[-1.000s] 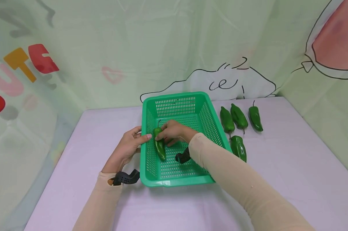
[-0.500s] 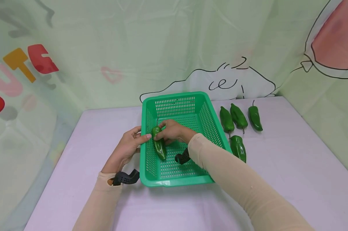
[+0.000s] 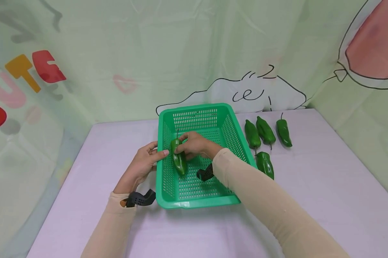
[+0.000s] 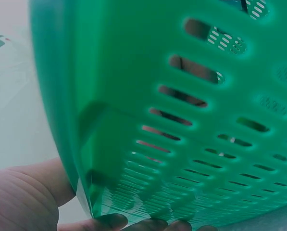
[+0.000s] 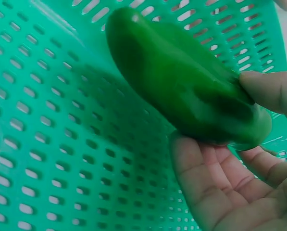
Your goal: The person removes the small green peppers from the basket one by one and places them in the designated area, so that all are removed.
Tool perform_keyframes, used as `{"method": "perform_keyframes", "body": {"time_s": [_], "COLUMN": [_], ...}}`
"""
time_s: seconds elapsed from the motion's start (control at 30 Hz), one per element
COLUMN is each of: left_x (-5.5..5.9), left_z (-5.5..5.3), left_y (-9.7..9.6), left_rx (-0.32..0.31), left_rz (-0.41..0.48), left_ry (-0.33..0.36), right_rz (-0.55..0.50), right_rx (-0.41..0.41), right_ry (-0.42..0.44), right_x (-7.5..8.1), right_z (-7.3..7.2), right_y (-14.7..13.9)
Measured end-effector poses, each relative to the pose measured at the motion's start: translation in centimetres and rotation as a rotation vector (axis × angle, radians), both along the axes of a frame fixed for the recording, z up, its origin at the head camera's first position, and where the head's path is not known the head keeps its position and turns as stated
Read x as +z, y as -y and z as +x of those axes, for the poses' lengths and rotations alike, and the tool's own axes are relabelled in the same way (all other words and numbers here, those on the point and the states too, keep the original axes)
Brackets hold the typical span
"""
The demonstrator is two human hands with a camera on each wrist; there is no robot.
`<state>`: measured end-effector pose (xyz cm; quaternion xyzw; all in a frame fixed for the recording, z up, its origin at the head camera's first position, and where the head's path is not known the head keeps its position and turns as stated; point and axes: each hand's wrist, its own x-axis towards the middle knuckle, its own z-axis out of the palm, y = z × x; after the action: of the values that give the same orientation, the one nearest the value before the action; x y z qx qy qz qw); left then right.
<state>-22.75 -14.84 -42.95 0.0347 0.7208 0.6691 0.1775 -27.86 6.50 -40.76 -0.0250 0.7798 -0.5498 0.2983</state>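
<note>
A green plastic basket [image 3: 190, 204] with slotted walls sits on the table. My left hand [image 3: 142, 163] grips its left side, thumb at the rim and fingers along the outside of the wall; in the left wrist view those fingertips [image 4: 150, 224] lie against the slots. Inside the basket, my right hand [image 3: 195, 145] pinches a glossy green pepper [image 3: 180, 165] near its stem end, between the thumb and the fingers. Its stem points away from me and its tip toward me. The right wrist view shows the pepper [image 5: 181, 91] held over the perforated bottom, where a shadow falls.
Right of the basket, several more green peppers lie on the table: two side by side [image 3: 252, 134], one farther right [image 3: 283, 132], and one nearer [image 3: 265, 165], close to the basket's rim and my right sleeve [image 3: 261, 193]. A printed cloth backdrop [image 3: 132, 53] stands behind.
My right hand has shifted the pepper slightly inside the basket, first to the left, then back right and a little away from me. The left hand and basket have stayed put.
</note>
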Motion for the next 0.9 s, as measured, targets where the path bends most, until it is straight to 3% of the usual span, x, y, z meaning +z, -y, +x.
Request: {"method": "perform_keyframes", "body": {"time_s": [0.47, 0.9], "left_x": [0.1, 0.0], "left_z": [0.1, 0.1], "left_y": [0.0, 0.0], "left_rx": [-0.009, -0.007], "left_rz": [0.007, -0.016], "left_ry": [-0.008, -0.026], "right_rz": [-0.052, -0.103], "right_rx": [-0.018, -0.053], "right_ry": [-0.009, -0.051], "right_x": [2.2, 5.0], "right_z": [0.9, 2.6], "right_y": [-1.5, -6.0]}}
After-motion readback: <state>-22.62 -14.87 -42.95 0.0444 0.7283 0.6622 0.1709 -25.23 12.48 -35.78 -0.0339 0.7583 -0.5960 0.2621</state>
